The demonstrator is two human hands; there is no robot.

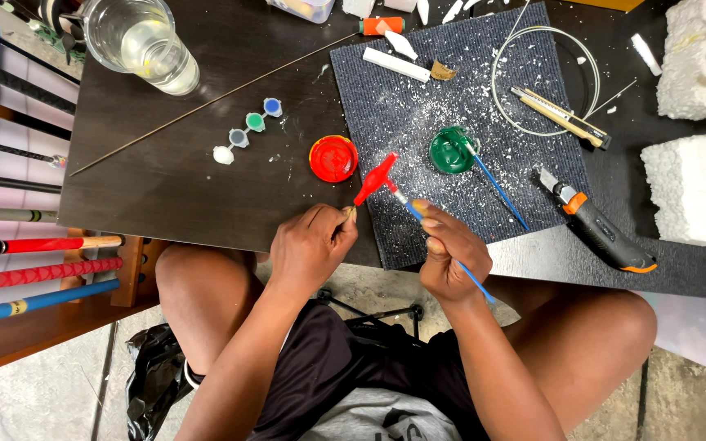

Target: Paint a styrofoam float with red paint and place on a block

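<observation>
Left grip: left hand [312, 245] pinched shut on the stick end of the red float [375, 179].
Right grip: right hand [449, 257] closed around a blue brush [408, 208], its tip touching the float.
Float axis: runs from lower left to upper right, the red body pointing away from the person, over the near edge of the grey mat [451, 131].
Near: red paint lid [333, 158], green lid [452, 149] with a second brush.
Surface: dark table [173, 180], white crumbs on the mat.
Room: rods [34, 273] at left, foam blocks [696, 188] at right.

Paint lid [333, 158] left of mat [418, 106]; knife [596, 222] right.
</observation>
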